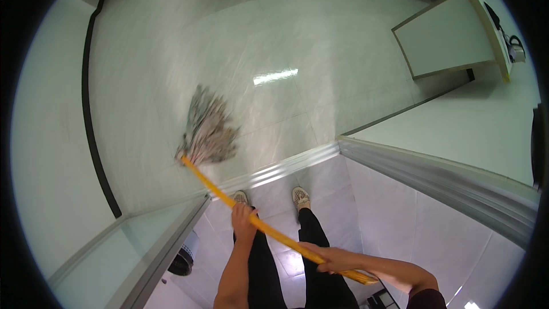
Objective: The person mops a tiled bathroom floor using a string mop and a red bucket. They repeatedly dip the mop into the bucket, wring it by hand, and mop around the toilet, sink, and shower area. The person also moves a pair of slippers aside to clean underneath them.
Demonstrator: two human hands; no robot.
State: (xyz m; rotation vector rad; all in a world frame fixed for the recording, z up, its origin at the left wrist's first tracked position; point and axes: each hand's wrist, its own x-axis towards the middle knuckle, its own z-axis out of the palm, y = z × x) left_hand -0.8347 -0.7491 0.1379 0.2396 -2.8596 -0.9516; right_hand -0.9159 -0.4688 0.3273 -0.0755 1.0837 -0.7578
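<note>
A mop with a long yellow-orange handle slants from my lower right up to the far left. Its grey and pinkish string head lies fanned out on the pale tiled floor beyond the door track, slightly blurred. My left hand wraps round the middle of the handle. Nearer the handle's end, my right hand grips it, with a short length sticking out past the hand.
A metal sliding-door track crosses the floor before my shoes. To the left stands a framed glass door panel, with a basket-like bin behind it. A white desk is at the far right, with a kettle on top.
</note>
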